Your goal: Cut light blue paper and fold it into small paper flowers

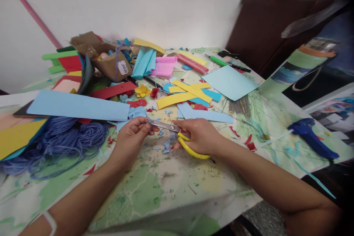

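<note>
My right hand [200, 136] is wrapped round yellow-handled scissors [193, 150], whose metal blades point left toward my other hand. The fingertips of my left hand [138, 129] are pinched together at the blade tips. Something small and bluish seems to be between them, too hidden to name. Blue paper scraps [166, 146] lie on the table just under the scissors. Behind my hands are crossed yellow paper strips [190, 92], a light blue strip [212, 115] and a yellow paper flower [142, 90].
Blue yarn [72, 142] and a long blue paper strip [80, 105] are at the left. A cardboard box [107, 62] stands at the back. On the right are a pale blue sheet [231, 82], a bottle [295, 68] and a blue glue gun [312, 136].
</note>
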`<state>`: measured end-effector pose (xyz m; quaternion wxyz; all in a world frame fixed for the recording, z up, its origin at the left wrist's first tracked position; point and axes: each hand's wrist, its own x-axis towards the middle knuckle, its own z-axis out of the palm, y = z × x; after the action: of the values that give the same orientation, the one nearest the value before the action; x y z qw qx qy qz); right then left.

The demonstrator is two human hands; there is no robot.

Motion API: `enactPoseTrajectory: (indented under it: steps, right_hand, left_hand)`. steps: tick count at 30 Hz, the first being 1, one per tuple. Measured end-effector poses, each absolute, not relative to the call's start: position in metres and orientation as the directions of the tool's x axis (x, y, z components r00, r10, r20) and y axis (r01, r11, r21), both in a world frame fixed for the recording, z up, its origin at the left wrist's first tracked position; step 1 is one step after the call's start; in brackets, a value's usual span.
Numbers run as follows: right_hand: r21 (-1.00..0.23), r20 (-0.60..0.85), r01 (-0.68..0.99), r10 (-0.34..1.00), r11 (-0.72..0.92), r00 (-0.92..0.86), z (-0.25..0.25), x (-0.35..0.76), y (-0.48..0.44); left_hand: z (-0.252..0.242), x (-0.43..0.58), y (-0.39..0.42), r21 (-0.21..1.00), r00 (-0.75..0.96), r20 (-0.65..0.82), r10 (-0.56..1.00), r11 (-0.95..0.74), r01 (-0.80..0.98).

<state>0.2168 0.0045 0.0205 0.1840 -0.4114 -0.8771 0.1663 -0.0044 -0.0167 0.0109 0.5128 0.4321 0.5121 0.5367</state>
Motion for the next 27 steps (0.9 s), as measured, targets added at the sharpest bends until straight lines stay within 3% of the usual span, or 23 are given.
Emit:
enactPoseTrajectory:
  steps: [27]
  right_hand:
    - [-0.469,0.162,0.643,0.774,0.606,-0.612,0.0205,0.2176,0.0040]
  left_hand:
    - [0.0150,-0.0014,-0.0170,0.991,-0.101,-0.065,0.993,0.052,-0.125]
